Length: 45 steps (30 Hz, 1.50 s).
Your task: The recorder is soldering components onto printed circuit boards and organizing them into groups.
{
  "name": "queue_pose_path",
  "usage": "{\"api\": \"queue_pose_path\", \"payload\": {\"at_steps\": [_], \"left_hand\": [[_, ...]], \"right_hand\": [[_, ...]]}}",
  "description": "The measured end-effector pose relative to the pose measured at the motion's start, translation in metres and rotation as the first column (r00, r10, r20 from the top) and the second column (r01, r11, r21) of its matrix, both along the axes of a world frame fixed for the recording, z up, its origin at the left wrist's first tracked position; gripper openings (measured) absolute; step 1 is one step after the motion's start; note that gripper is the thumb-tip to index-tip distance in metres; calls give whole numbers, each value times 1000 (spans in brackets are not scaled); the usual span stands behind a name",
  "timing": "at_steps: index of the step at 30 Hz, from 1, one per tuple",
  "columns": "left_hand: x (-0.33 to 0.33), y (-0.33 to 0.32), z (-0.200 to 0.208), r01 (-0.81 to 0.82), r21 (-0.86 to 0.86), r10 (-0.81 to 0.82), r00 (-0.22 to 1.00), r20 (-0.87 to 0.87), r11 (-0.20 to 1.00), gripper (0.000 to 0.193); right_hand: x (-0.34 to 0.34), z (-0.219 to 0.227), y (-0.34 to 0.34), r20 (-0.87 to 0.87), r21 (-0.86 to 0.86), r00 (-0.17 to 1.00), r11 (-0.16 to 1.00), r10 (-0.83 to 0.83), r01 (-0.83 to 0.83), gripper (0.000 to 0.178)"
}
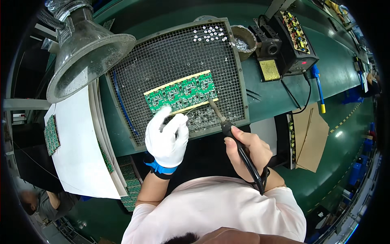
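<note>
A green circuit board panel [178, 93] with yellow edge strips lies on a framed wire mesh [138, 73]. My right hand [252, 152], bare, grips a soldering iron [239, 148] by its black handle. The iron's tip meets the panel near its lower right corner. My left hand [166, 136] wears a white glove and a blue wrist strap [162, 167]. One gloved finger reaches the panel's lower edge, while the others pinch a thin solder wire [197, 106] that runs toward the iron's tip. Whether wire and tip touch is too fine to see.
A soldering station [294, 53] with a yellow sponge [269, 70] stands at the back right, beside a round pot [243, 38]. Small white rings [209, 34] sit on the mesh. A fume hood [93, 61] overhangs the left. Tweezers [254, 94] lie right of the mesh.
</note>
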<state>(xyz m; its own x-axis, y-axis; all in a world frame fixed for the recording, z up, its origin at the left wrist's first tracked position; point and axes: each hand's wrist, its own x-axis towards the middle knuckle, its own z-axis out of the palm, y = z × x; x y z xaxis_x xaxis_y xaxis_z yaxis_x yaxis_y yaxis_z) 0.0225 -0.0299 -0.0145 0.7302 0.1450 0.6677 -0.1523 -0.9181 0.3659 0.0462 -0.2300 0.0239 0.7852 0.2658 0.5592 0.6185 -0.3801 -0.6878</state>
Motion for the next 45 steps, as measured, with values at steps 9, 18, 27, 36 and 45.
{"api": "queue_pose_path", "payload": {"at_steps": [9, 18, 27, 36, 45], "left_hand": [[8, 2, -5, -38, 23, 38, 999, -4, 999, 22], [0, 2, -6, -11, -42, 12, 1000, 13, 999, 13], [0, 2, 0, -14, -26, 14, 1000, 17, 1000, 11], [2, 1, 0, -8, -23, 8, 1000, -6, 1000, 7], [3, -1, 0, -23, 6, 23, 999, 30, 1000, 7]], "right_hand": [[0, 5, 0, -84, -3, 996, 1000, -30, 30, 18], [42, 15, -42, -231, 285, 963, 937, -137, 202, 13], [107, 14, -54, -400, 275, 908, 928, -129, 253, 22], [138, -4, -76, -512, 359, 853, 876, -104, 322, 36], [123, -26, -89, -668, -202, 698, 966, -256, 161, 56]]}}
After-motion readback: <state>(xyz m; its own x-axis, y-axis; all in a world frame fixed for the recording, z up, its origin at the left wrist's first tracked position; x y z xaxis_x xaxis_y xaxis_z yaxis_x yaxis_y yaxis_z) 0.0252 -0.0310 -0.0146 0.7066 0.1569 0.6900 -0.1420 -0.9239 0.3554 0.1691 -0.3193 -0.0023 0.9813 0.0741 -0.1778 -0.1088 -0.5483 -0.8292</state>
